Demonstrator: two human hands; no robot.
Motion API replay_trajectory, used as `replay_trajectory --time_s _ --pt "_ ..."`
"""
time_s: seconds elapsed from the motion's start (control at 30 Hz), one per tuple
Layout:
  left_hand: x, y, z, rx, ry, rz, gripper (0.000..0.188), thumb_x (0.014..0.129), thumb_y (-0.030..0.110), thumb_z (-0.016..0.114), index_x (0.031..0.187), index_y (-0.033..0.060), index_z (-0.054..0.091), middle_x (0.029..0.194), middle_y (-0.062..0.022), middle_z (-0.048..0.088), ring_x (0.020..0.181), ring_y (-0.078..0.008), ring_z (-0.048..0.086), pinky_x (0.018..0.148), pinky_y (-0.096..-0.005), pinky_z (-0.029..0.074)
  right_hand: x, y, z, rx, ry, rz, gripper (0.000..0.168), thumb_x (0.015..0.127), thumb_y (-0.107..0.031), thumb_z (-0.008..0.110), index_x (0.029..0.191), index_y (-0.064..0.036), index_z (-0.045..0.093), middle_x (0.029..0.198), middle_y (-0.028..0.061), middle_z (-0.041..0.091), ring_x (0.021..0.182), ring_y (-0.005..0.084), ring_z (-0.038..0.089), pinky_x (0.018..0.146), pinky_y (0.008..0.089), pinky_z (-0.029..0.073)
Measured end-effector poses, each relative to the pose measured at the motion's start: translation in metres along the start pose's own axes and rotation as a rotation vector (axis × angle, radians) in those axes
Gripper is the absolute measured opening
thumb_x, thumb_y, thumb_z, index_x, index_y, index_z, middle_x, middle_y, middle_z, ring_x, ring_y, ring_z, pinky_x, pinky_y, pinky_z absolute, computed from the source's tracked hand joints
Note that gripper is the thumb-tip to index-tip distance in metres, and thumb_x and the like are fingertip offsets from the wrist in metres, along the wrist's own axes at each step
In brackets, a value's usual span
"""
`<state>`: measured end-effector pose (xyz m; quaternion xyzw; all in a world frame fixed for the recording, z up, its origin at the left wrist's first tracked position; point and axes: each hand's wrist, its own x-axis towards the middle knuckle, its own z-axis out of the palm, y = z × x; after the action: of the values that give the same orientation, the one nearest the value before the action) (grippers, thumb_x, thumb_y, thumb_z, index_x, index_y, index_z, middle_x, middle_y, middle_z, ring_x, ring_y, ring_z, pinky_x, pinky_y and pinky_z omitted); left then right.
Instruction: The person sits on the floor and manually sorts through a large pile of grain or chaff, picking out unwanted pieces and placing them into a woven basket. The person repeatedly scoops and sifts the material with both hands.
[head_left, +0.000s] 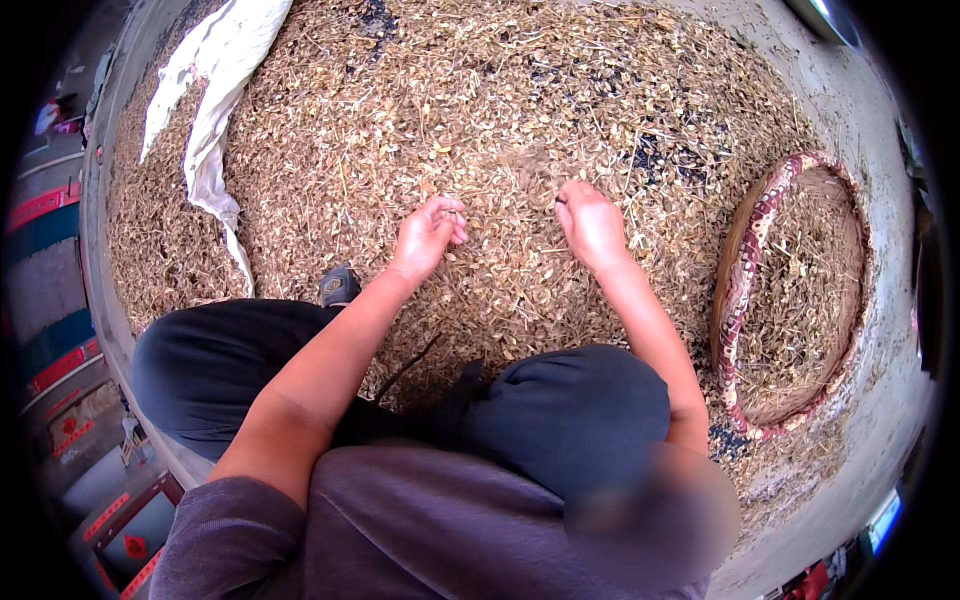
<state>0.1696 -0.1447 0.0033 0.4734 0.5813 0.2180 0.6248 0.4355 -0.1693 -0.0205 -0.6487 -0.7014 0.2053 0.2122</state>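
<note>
A wide layer of dry pale-brown plant chaff (360, 150), mixed with husks and stalks, lies before me. My left hand (432, 234) is just over it, palm turned inward and fingers curled. A tiny dark speck shows by its fingertips, too small to tell whether it is held. To the right, my right hand (591, 223) has its thumb and fingers pinched together, with a small dark piece (560, 200) at the tips. Beyond those fingertips a patch of the chaff is blurred.
At right a round woven basket (739, 292) with a patterned cloth-bound rim holds more chaff. A white woven sack (217, 142) lies on the left. Dark grains (651, 154) show through in patches. My shoe (340, 286) rests on the chaff; grey concrete (892, 300) borders it.
</note>
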Motion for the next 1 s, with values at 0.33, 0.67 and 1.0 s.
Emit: replay_trajectory --time_s 0.33,0.67,1.0 --pt "0.005 0.027 0.05 0.001 -0.122 -0.035 0.01 0.099 0.014 0.054 0.092 0.0071 0.056 0.064 0.0004 0.06 0.051 -0.0044 0.05 0.046 -0.0184 0.039 -0.023 0.033 -0.021 1.167 0.116 0.496 0.018 0.101 -0.015 0.05 0.096 -0.003 0.063 0.071 -0.0015 0.06 0.056 0.0038 0.046 0.05 0.0197 0.037" --pt "-0.004 0.069 0.117 0.177 -0.336 0.172 0.019 0.097 0.013 0.057 0.115 0.006 0.057 0.086 -0.0005 0.061 0.07 -0.0077 0.056 0.063 -0.0226 0.048 -0.049 0.015 -0.049 0.67 -0.076 0.36 0.026 0.099 -0.007 0.041 0.117 0.001 0.059 0.082 0.0082 0.068 0.064 0.0167 0.06 0.058 0.031 0.05" --pt "0.006 0.027 0.123 0.241 -0.317 0.185 0.014 0.098 0.015 0.055 0.09 0.0038 0.054 0.069 0.0036 0.053 0.069 -0.005 0.047 0.066 -0.0258 0.043 -0.067 -0.023 -0.046 0.644 0.091 0.203 0.017 0.091 -0.009 0.058 0.107 -0.005 0.063 0.086 0.0163 0.067 0.075 0.0324 0.067 0.068 0.0404 0.052"
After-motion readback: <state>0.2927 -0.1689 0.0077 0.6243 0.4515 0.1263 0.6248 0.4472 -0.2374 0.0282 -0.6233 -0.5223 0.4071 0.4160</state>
